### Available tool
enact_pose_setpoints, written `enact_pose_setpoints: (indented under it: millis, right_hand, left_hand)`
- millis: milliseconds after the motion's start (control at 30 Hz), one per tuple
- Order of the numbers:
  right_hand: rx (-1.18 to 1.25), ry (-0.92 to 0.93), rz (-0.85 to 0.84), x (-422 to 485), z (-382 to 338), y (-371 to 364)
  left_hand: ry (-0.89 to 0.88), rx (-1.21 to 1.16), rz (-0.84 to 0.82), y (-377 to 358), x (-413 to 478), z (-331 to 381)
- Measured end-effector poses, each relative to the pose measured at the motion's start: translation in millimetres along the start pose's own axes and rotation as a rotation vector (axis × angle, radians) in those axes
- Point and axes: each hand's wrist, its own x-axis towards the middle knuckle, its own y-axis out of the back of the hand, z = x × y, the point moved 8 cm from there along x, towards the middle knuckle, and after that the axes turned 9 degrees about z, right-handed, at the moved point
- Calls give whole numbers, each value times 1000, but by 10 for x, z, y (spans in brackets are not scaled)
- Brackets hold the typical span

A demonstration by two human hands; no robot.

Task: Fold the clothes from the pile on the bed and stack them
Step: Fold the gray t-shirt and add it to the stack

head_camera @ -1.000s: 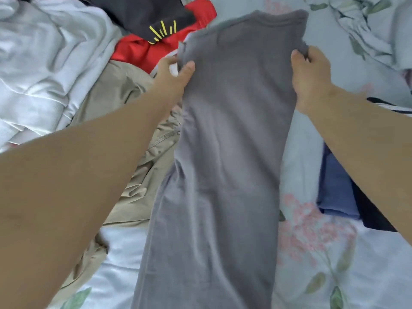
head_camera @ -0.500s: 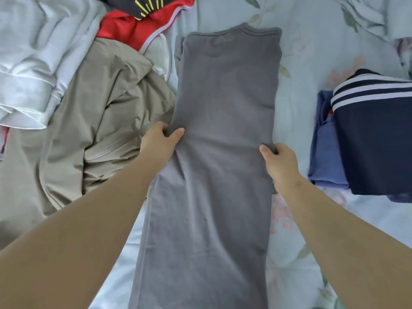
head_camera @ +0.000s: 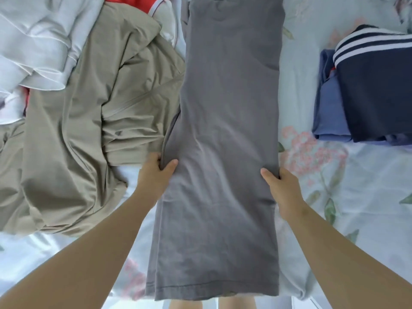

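A grey garment point(head_camera: 225, 108), folded into a long narrow strip, lies flat down the middle of the bed. My left hand point(head_camera: 156, 175) pinches its left edge about halfway along, thumb on top. At the same height my right hand point(head_camera: 279, 186) grips the right edge, thumb on the cloth. To the left is the unfolded pile: a beige garment point(head_camera: 89, 130), a white one point(head_camera: 33, 41) and a red one point(head_camera: 131, 2). On the right sits a stack of folded clothes, a navy piece with white stripes point(head_camera: 376, 90) on top of a blue one point(head_camera: 330, 112).
The bed has a pale floral sheet point(head_camera: 334, 197). Its near edge runs along the bottom of the view, where the grey garment's hem hangs close to it and bare legs point(head_camera: 214, 304) show below.
The grey garment was held up and now lies flat on the bed. Both hands slid from its top corners down its side edges to about the middle.
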Motion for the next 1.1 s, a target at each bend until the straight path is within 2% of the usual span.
enact_pose_setpoints:
  millis: [100,200,367,500,633,733,833,1000,1100]
  right_hand:
    - [18,-20,-19,-259,264,-40]
    - [-11,-25,16,-463,493,-28]
    - [1,-35,50,-648,679,13]
    - [-1,-55,57,-775,865,27]
    - [-70,-49,58,-888,1035,81]
    - [-115,-26,76,-970,1183,148]
    - [-63,-37,30,-1063,1300,115]
    - [-81,-111,-32,-1157,1498,121]
    - [-176,-105,-71,-1096,1488,107]
  left_hand:
    - [-83,-62,-18,38,-332,-137]
    - [-138,121,60,122,-570,-291]
    - [-5,271,62,161,-771,-588]
    - [31,395,35,143,-912,-705]
    - [-16,274,-28,231,-910,-759]
    - [32,173,-21,333,-949,-850]
    - [84,99,-98,269,-1064,-958]
    - [60,257,-163,304,-1069,-1107]
    - [105,221,-286,224,-1121,-1123]
